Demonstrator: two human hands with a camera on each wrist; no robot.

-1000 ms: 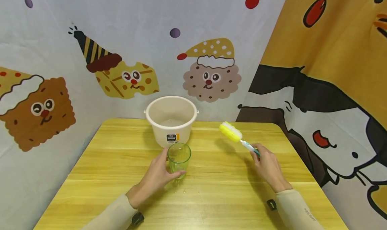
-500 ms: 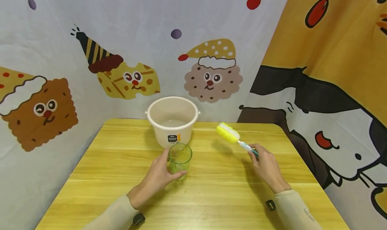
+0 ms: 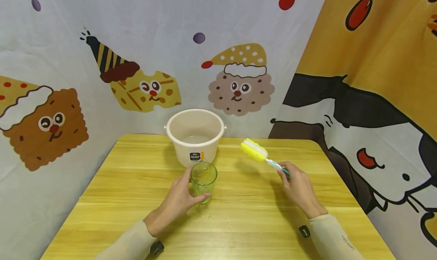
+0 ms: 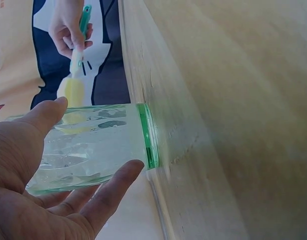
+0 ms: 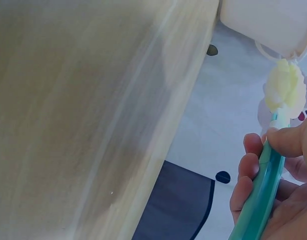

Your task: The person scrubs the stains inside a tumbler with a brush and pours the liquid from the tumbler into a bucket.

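"How is the left hand (image 3: 176,197) engaged?"

"The green cup (image 3: 204,182) is held in it, mouth upward, at the wooden table (image 3: 249,222); the clear wall is wrapped by the thumb on one side and the fingers on the other."

"And the right hand (image 3: 300,189)?"

"The teal-and-white handle of the brush (image 3: 258,153) is gripped there, with the thumb laid along it — a closed, narrow hold."

"If the cup is taken as the clock's centre, where are the rest placed?"

"The brush's yellow-and-white sponge head is held above the table at two o'clock, well apart from the cup. The right hand is seen at three, the left at eight. The cream bucket (image 3: 182,150) is set at twelve, just behind the cup; whether the two are touching cannot be told. Small drops are scattered at six, near the cup."
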